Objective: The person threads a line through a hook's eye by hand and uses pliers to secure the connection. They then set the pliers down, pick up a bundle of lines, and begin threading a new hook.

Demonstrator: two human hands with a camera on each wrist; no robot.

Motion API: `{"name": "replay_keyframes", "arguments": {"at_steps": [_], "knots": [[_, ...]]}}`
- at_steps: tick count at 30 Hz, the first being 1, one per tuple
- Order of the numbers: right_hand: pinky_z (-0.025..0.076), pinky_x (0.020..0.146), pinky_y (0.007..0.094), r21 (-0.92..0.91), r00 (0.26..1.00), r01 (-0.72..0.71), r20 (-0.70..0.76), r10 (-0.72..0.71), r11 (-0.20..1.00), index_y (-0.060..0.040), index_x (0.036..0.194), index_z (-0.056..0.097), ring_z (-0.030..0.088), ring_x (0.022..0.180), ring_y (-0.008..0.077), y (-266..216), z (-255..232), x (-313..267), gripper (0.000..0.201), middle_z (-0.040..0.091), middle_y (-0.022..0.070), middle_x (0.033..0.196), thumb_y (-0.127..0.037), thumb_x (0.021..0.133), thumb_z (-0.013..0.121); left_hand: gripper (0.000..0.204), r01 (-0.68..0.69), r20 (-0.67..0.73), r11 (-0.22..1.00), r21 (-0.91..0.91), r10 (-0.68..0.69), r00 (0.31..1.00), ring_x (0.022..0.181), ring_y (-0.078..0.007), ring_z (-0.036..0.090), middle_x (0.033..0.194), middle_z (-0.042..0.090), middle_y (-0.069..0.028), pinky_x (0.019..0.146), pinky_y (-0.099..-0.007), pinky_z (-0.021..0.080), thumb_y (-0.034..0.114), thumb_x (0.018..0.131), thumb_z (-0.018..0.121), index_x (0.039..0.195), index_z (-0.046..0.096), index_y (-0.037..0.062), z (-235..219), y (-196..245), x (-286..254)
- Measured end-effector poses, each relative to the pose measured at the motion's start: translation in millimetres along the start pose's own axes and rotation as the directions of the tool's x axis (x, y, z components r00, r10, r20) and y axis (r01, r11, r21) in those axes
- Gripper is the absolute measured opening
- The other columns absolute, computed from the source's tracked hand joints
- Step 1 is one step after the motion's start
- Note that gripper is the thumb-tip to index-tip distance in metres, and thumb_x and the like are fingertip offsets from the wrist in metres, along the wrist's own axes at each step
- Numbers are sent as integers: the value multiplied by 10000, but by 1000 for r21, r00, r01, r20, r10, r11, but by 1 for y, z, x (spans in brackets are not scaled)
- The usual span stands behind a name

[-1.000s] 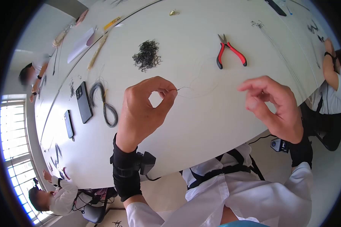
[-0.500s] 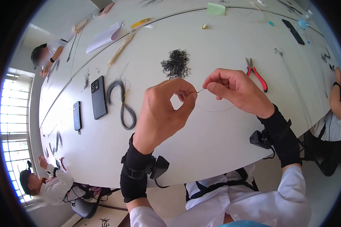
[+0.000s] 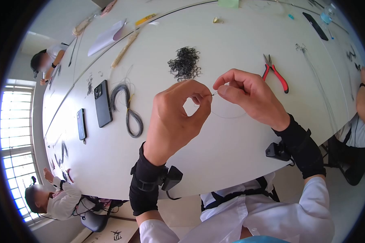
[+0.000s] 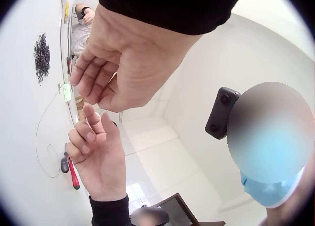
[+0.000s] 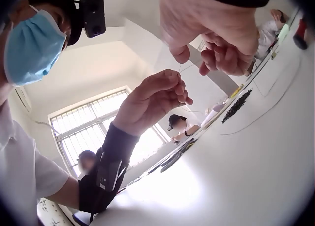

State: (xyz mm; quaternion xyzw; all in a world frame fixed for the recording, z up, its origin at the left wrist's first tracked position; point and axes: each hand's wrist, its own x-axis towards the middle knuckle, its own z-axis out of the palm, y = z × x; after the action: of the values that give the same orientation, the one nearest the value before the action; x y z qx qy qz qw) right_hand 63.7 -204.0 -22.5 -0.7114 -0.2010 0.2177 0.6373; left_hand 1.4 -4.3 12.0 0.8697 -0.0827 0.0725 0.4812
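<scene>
My left hand (image 3: pixel 175 115) pinches a tiny dark fish hook (image 3: pixel 213 94) between thumb and forefinger; most of the hook is hidden by the fingertips. Close at its right, my right hand (image 3: pixel 255 97) has its fingers curled and its thumb and forefinger at the thin fishing line beside the hook. The clear line (image 3: pixel 231 118) hangs in a loop below both hands; the left wrist view shows the line (image 4: pixel 37 137) curving over the white table. Beyond the hands lies a heap of black fish hooks (image 3: pixel 184 62), with red-handled pliers (image 3: pixel 276 75) to its right.
Left of the hands lie a coil of grey line (image 3: pixel 129 113), a dark phone (image 3: pixel 103 104) and a smaller phone (image 3: pixel 81 124). Farther back are a beige bundle (image 3: pixel 123 50), white paper (image 3: pixel 106 38) and a small gold item (image 3: pixel 217 20). Other people sit around the table (image 3: pixel 231 162).
My right hand has come in from the right to meet the left at the hook. Over the last half second both hands have stayed nearly in place, with the view shifting slightly.
</scene>
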Motion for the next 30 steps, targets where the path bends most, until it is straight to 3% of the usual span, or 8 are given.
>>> {"name": "replay_keyframes", "arguments": {"at_steps": [11,23,30], "knots": [[259,485,232,-31,998,-24,50,26,999,21,972,704,322,531,11,-4,-4,-2,238,380,-99,588,-217,952,706,75,-62,10,996,61,61,998,759,-162,662,815,709,-99,749,-287,533,-51,834,724,904,702,-40,8,-2,-1],[288,502,215,41,999,-48,19,47,998,19,988,720,375,562,4,3,-2,-1,234,495,-81,630,-213,960,702,174,-79,45,990,112,75,996,869,-185,695,917,728,-96,836,-306,545,-42,818,739,986,699,-16,3,0,1],[330,530,202,81,995,-91,41,88,993,19,1005,725,434,609,7,0,-2,-2,238,578,-56,703,-214,962,703,109,-57,-16,994,95,59,998,825,-181,717,865,743,-95,797,-298,551,-39,824,730,932,719,-23,10,-2,1]]}}
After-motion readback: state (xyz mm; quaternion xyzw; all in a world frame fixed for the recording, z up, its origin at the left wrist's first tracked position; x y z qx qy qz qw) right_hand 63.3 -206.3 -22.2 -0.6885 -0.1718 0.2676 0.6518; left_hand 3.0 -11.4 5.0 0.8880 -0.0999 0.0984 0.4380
